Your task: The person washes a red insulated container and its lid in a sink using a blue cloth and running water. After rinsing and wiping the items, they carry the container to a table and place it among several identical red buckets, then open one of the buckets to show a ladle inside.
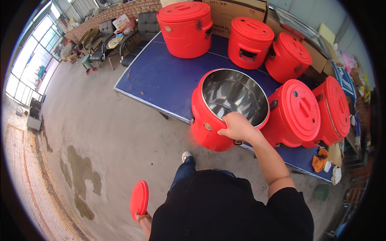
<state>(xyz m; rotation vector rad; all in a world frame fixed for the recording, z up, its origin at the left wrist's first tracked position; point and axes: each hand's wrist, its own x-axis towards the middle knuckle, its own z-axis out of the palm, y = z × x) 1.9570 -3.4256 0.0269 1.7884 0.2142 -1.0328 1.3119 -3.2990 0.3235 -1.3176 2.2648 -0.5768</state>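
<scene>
My right hand point(238, 128) grips the near rim of an uncovered red insulated barrel point(208, 135), fingers inside and thumb outside. Its shiny steel inner wall point(235, 87) faces up, and nothing shows inside. The barrel leans towards me at the edge of a blue table point(156, 81). Low on the left, away from the table, my left hand point(143, 216) holds a round red lid point(139, 198) on its edge; most of those fingers are hidden. Just right of the uncovered barrel stands a lidded red barrel point(297, 111).
More lidded red barrels point(185, 33) stand on the table's far and right parts. Cardboard boxes point(235, 15) are behind them. An orange cloth point(320, 159) lies at the right end. Black chairs point(147, 30) line the brick wall. Dark wet patches point(80, 171) mark the concrete floor.
</scene>
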